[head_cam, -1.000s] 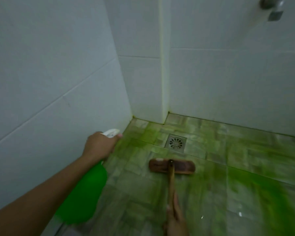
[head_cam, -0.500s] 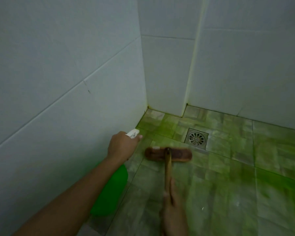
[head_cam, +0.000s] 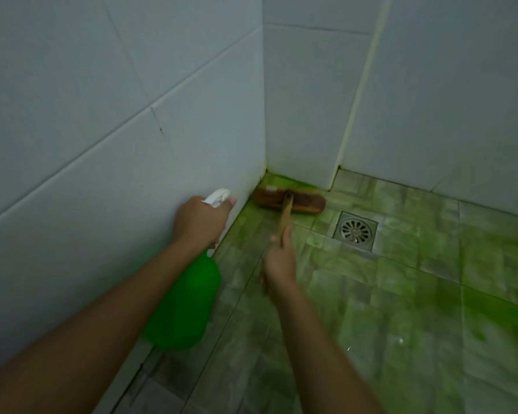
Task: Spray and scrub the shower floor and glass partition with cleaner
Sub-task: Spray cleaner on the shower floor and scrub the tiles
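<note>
My left hand (head_cam: 199, 219) grips the white trigger head of a green spray bottle (head_cam: 183, 306), which hangs below the hand close to the left wall. My right hand (head_cam: 278, 261) holds the wooden handle of a scrub brush. The brown brush head (head_cam: 290, 200) lies on the shower floor (head_cam: 401, 279), pushed into the far left corner against the walls. The grey floor tiles are streaked with green cleaner. No glass partition is in view.
A square metal floor drain (head_cam: 355, 230) sits just right of the brush head. White tiled walls (head_cam: 117, 115) close in on the left and at the back, with a boxed-out column (head_cam: 305, 115) in the corner.
The brush head has slid from beside the drain forward and left into the corner. My right arm has stretched out further. The left hand with the bottle has stayed near the left wall.
</note>
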